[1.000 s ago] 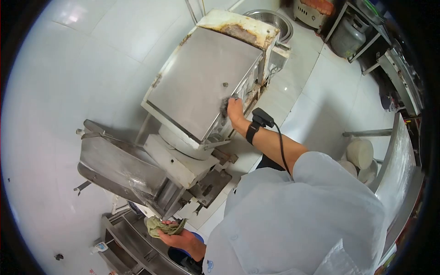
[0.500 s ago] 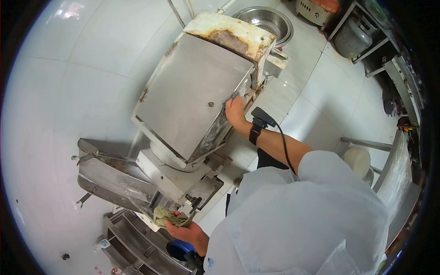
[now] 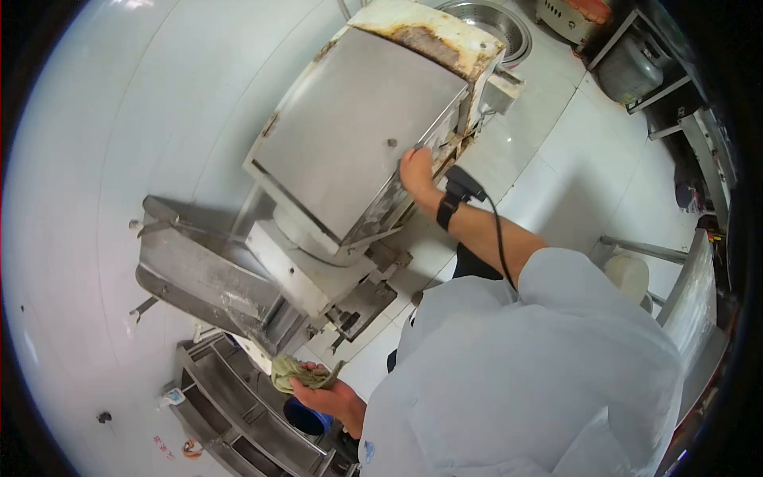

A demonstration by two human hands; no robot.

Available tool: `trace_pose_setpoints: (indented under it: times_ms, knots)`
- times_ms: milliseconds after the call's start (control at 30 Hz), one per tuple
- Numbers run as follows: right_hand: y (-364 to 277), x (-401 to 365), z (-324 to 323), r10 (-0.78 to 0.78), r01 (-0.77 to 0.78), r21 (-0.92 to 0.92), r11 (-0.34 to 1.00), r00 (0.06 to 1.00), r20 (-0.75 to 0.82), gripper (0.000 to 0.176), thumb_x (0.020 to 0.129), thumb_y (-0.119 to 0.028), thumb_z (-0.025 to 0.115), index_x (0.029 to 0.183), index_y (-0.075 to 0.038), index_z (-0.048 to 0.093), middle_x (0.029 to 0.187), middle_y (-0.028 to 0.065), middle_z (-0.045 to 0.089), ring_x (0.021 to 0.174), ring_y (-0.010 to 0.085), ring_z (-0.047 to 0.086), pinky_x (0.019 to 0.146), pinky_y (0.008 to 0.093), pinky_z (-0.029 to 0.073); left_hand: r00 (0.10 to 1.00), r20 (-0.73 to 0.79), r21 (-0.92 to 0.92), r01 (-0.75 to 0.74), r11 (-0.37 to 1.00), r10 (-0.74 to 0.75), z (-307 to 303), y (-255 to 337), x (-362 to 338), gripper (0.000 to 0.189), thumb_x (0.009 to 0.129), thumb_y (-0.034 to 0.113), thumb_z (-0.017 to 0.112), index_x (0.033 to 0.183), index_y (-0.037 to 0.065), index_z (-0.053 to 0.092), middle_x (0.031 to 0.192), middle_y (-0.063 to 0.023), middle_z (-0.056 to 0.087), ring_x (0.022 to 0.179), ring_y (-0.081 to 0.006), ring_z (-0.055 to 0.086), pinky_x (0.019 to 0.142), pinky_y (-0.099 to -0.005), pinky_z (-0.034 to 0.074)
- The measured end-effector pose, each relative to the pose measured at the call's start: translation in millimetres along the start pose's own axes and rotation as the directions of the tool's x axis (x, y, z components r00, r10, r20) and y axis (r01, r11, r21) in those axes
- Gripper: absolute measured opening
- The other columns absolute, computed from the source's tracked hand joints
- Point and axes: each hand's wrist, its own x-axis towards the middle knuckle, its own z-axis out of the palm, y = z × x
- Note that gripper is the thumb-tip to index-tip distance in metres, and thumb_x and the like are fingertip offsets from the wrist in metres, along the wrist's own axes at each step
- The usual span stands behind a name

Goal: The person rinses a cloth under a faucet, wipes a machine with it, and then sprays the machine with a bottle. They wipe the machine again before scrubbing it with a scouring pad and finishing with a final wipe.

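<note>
My left hand is closed around a crumpled green cloth, palm turned up, below the machine's lower end. Fingers curled, my right hand touches the long edge of the grey metal panel on the white, rust-stained machine. Whatever its fingers hold is hidden. A black band with a small device and a cable is on the right wrist. Beside the machine's lower end is a dusty metal trough.
A perforated metal bowl lies behind the machine. A gas cylinder sits in a rack at the upper right. Metal shelving and a blue container are at the lower left. A pale bucket stands at the right.
The view has shifted, so the machine appears higher and its trough tilts differently. My right hand stays at the panel edge, its fingers now curled over it. The cloth remains in my left hand.
</note>
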Motion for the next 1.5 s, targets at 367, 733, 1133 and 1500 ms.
trace_pose_setpoints:
  times_ms: [367,733,1133,1500]
  knots:
    - [-29,-181,88,0.159,-0.166,0.03,0.986,0.973,0.166,0.022,0.083,-0.016,0.042,0.081,0.006,0.044,0.073,0.0189,0.049,0.071,0.0314,0.052,0.061,0.0408,0.041,0.998,-0.047,0.015,-0.037,0.999,0.038,-88,25,32,0.03,0.087,0.029,0.04,0.095,0.001,0.048,0.081,-0.0044,0.05,0.07,-0.0122,0.047,0.061,-0.0238,0.039]
    - [-2,16,-9,0.101,-0.045,0.275,0.96,0.976,-0.192,0.029,0.079,-0.016,0.042,0.065,0.008,0.051,0.067,0.0257,0.054,0.065,0.0422,0.052,0.058,0.046,0.042,0.965,0.22,0.033,-0.156,0.987,0.145,-74,27,51,0.027,0.089,0.025,0.035,0.095,0.002,0.045,0.081,-0.0047,0.048,0.072,-0.0125,0.047,0.064,-0.0249,0.04]
    - [21,52,-97,-0.282,0.298,0.193,0.935,0.954,-0.107,0.025,0.083,-0.017,0.043,0.094,0.006,0.044,0.084,0.0249,0.048,0.08,0.0378,0.047,0.072,0.0402,0.039,0.994,0.087,0.002,-0.069,0.998,0.069,24,-4,11,0.028,0.088,0.029,0.038,0.096,0.003,0.046,0.082,-0.0041,0.049,0.07,-0.0123,0.046,0.06,-0.0256,0.039]
    - [19,319,-186,-0.75,0.901,-0.154,0.405,0.424,0.507,0.031,0.07,-0.009,0.059,0.099,-0.001,0.055,0.093,0.0162,0.052,0.087,0.0324,0.05,0.076,0.0386,0.041,0.971,-0.24,-0.066,-0.005,0.998,-0.011,78,-60,-90,0.03,0.086,0.028,0.042,0.095,0.0,0.048,0.077,-0.0039,0.05,0.065,-0.0111,0.046,0.056,-0.0223,0.037]
